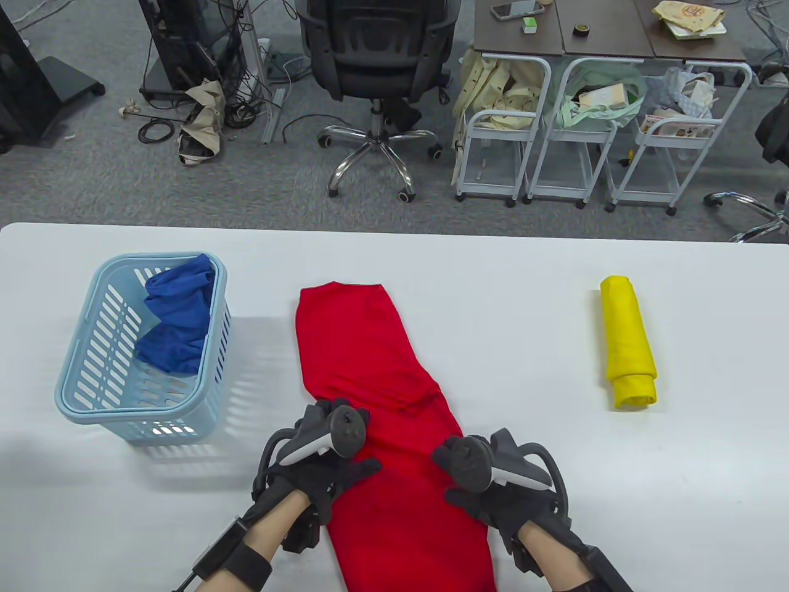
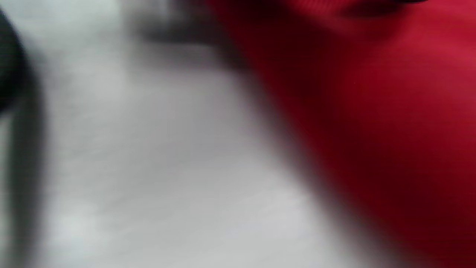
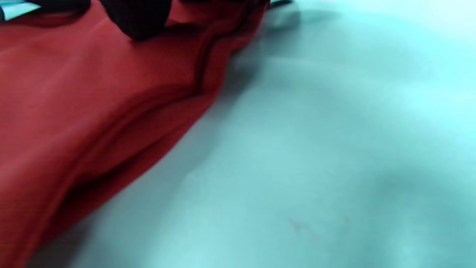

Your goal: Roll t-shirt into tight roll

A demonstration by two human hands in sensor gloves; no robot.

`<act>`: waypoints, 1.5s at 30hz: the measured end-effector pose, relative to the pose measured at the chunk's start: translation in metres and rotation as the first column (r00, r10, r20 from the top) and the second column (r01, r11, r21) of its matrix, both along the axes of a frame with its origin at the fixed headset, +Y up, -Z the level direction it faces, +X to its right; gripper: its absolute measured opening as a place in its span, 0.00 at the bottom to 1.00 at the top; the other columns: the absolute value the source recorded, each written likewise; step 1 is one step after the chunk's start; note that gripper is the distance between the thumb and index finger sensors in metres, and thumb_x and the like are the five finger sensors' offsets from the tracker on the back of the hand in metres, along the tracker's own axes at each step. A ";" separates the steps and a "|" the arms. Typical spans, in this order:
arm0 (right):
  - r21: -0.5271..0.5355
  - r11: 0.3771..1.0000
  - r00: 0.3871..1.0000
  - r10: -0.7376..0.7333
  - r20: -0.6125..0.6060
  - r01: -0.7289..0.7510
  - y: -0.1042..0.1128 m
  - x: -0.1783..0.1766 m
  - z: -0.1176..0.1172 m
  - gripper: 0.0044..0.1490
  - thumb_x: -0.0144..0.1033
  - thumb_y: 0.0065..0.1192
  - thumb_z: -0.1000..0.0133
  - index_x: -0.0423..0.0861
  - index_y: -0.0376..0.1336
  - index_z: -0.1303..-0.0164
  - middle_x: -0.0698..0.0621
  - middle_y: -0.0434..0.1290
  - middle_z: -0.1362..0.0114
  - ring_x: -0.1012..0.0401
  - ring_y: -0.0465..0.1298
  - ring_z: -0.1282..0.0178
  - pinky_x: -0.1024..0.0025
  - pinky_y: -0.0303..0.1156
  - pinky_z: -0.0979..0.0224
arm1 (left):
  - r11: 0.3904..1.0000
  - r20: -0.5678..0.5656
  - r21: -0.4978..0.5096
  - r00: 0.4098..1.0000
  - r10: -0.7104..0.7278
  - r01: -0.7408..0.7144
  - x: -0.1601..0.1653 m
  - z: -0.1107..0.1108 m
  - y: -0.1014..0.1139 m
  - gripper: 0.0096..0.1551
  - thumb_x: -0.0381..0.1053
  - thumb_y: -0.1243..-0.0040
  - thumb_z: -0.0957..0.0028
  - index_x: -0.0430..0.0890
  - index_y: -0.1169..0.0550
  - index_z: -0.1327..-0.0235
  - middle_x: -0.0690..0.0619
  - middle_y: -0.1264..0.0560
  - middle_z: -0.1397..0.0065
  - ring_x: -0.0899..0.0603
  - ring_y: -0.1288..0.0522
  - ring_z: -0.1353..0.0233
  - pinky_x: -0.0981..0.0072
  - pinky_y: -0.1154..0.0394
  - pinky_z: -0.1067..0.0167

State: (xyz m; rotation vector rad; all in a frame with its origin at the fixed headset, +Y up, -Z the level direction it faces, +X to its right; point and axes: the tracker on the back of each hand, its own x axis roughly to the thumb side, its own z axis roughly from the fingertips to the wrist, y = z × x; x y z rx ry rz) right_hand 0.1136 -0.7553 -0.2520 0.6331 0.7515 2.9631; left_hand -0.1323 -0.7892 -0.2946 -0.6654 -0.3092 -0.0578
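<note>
Red shirt [image 1: 376, 394] lies folded into a long strip on the counter [image 1: 524, 320], long axis running near to far. My left hand [image 1: 320, 459] and right hand [image 1: 487, 478] rest on its two edges (curl unclear, can't tell grip). Rolling should start from the near end, neither hand closer.

Blurred red t-shirt [image 2: 390, 123] at right, lying on white table [image 2: 148, 167].
</note>
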 end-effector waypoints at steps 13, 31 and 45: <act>0.155 0.985 0.989 -0.092 0.116 0.073 0.027 0.011 -0.012 0.34 0.46 0.56 0.32 0.60 0.51 0.16 0.46 0.48 0.12 0.48 0.57 0.16 0.48 0.56 0.21 | 1.000 0.242 -0.017 0.970 0.021 -0.017 0.041 0.026 -0.001 0.52 0.77 0.70 0.48 0.59 0.73 0.22 0.45 0.80 0.19 0.30 0.75 0.19 0.32 0.66 0.24; 0.093 0.996 0.957 -0.024 0.288 -0.002 0.005 0.029 -0.061 0.23 0.42 0.50 0.32 0.53 0.56 0.26 0.50 0.58 0.16 0.51 0.67 0.21 0.51 0.62 0.25 | 0.997 0.279 -0.067 0.959 0.048 -0.030 0.045 0.033 -0.002 0.52 0.78 0.70 0.49 0.63 0.75 0.25 0.49 0.84 0.21 0.33 0.80 0.20 0.32 0.71 0.26; 0.227 0.969 0.794 -0.060 0.605 -0.100 0.044 0.089 -0.049 0.32 0.47 0.49 0.33 0.50 0.54 0.18 0.44 0.56 0.14 0.45 0.65 0.20 0.48 0.62 0.25 | 0.997 0.274 -0.079 0.961 0.046 -0.025 0.045 0.033 -0.003 0.51 0.78 0.72 0.48 0.62 0.77 0.26 0.49 0.85 0.22 0.34 0.81 0.21 0.33 0.72 0.26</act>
